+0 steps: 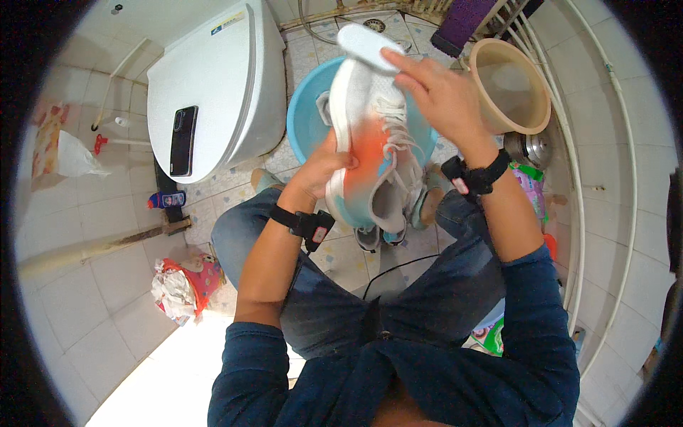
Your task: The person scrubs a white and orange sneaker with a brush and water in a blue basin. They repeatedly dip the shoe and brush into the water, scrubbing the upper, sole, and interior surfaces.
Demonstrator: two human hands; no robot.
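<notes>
My left hand [326,169] grips a white sneaker [349,101] with orange and pale blue parts by its sole edge. The shoe is held over a light blue plastic basin [305,112], its toe pointing away from me. My right hand [435,88] holds a white brush-like tool [367,47] with a smooth back against the toe; its underside is hidden. White laces [394,128] hang loosely on the sneaker. Another light-coloured item [323,108] shows at the basin's left side, partly hidden. Below the held shoe's heel, more footwear [368,238] stands on the tiled floor.
A closed white toilet lid [213,96] bears a black phone [184,141] on the left. At the right stand a beige bucket [543,101] and a metal kettle-like pot [528,150]. A blue bottle [169,199] and a bag of crumpled paper [179,288] lie at the left. White pipes run along the right wall.
</notes>
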